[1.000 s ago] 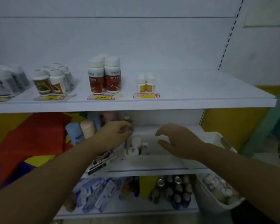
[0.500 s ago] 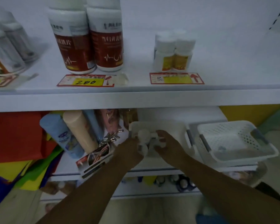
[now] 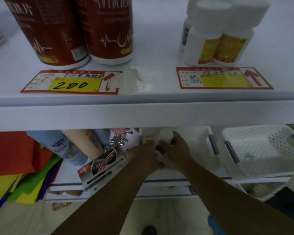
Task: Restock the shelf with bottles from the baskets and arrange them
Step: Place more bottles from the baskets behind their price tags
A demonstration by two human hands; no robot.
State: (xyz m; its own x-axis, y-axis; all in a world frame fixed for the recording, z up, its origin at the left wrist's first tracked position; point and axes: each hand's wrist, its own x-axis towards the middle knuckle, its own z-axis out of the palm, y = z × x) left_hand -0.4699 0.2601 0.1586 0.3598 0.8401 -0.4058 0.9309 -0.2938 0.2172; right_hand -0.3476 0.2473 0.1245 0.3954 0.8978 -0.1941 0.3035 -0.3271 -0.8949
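Both hands reach into a white perforated basket (image 3: 200,145) on the lower shelf. My right hand (image 3: 176,150) curls around a small white bottle (image 3: 166,135) with a white cap. My left hand (image 3: 143,158) is closed beside it over other small bottles in the basket; whether it grips one is hidden. On the upper shelf (image 3: 146,114) stand two red-labelled white bottles (image 3: 107,29) and small white bottles with yellow labels (image 3: 215,39).
Price tags lie flat on the upper shelf: one reading 280 (image 3: 70,83), one with a red arrow (image 3: 224,78). A second white basket (image 3: 261,150) sits to the right. Rolled items (image 3: 64,146), a boxed product (image 3: 102,167) and coloured bags (image 3: 12,158) crowd the left.
The camera has moved closer to the shelves. Both hands went deeper into the basket and closed over the small bottles.
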